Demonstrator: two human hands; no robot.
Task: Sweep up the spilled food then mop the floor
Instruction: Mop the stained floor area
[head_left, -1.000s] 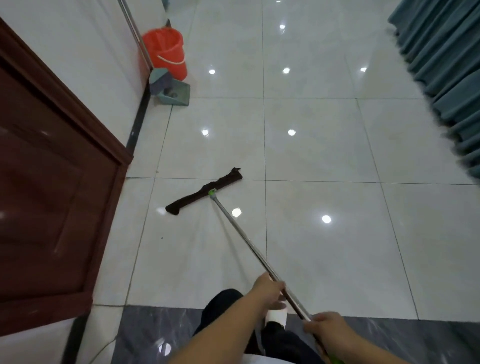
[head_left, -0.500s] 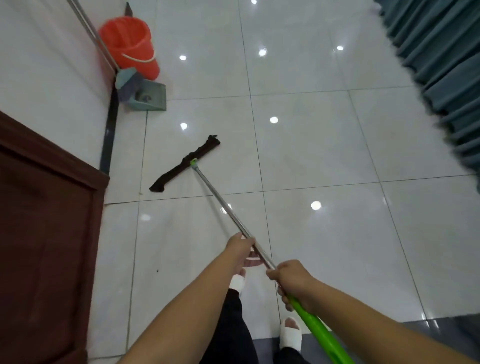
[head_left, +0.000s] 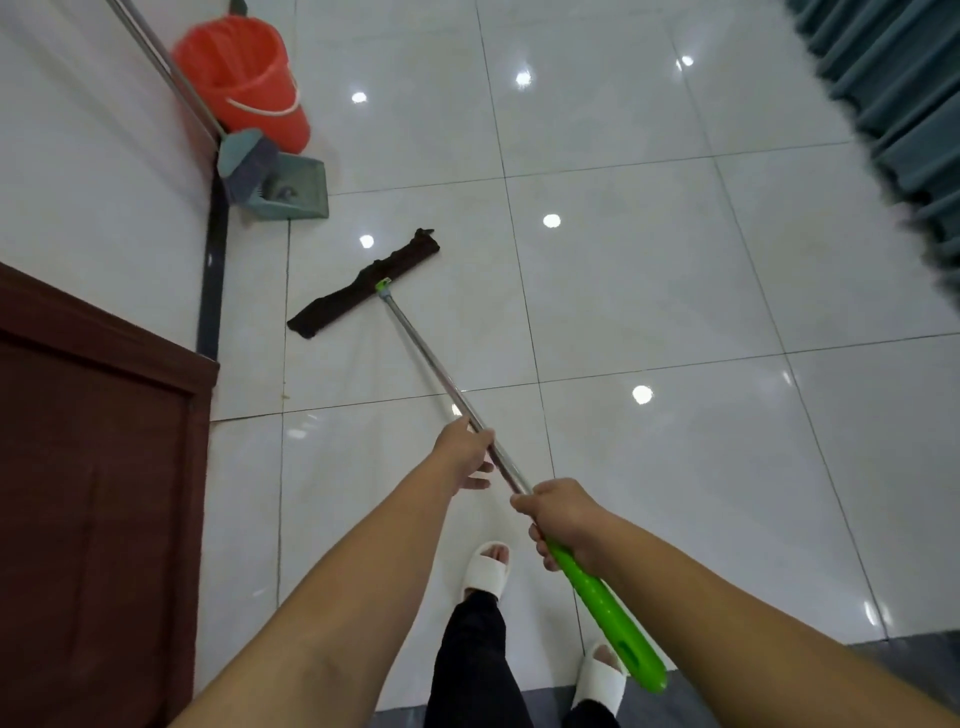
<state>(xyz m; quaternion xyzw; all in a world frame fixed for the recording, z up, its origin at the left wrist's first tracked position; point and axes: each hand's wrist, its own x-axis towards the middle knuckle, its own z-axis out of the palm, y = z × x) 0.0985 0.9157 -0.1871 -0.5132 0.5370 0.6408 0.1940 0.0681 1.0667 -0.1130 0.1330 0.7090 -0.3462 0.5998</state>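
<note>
Head view: the mop (head_left: 441, 374) runs forward-left from both fists; the left hand (head_left: 465, 457), lower on the shaft, is nearer the cloth head (head_left: 363, 283); the right hand (head_left: 563, 514) wraps the green handle top.

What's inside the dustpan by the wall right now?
The broom head rests in the teal dustpan, covering its left side. A small dark clump shows on the pan floor beside it; too blurred to identify. Anything beneath the bristles is hidden.

You find no readable text, label, brand, number or sign anywhere here; every surface you look at shows plain, with no lettering legible.
</note>
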